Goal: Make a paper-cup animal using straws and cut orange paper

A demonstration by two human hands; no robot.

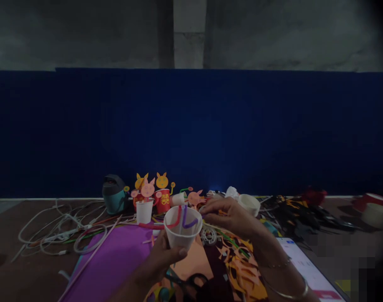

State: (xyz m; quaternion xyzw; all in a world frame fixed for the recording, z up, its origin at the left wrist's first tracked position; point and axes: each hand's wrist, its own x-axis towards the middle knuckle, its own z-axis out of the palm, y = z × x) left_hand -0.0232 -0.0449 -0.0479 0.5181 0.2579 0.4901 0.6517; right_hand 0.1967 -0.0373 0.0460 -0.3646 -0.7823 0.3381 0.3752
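Note:
Over the middle of the table, my left hand [169,249] grips a white paper cup [181,241] from below and the left, thumb across its front. A bent red straw [175,223] crosses the cup's left rim, and a bent purple straw [185,220] lies inside its mouth. My right hand [227,212] is at the cup's right rim with thumb and fingertips pinched together; what they hold, if anything, I cannot make out. Beneath the hands are black-handled scissors [194,283] and orange paper [199,260].
Cups with paper animal heads, one white [144,212] and one red [162,201], stand behind. A teal device [114,197] and white cables [62,226] lie left, beside purple paper [115,256]. Orange scraps [244,272], a tape roll [249,204] and a lit tablet [304,268] are right.

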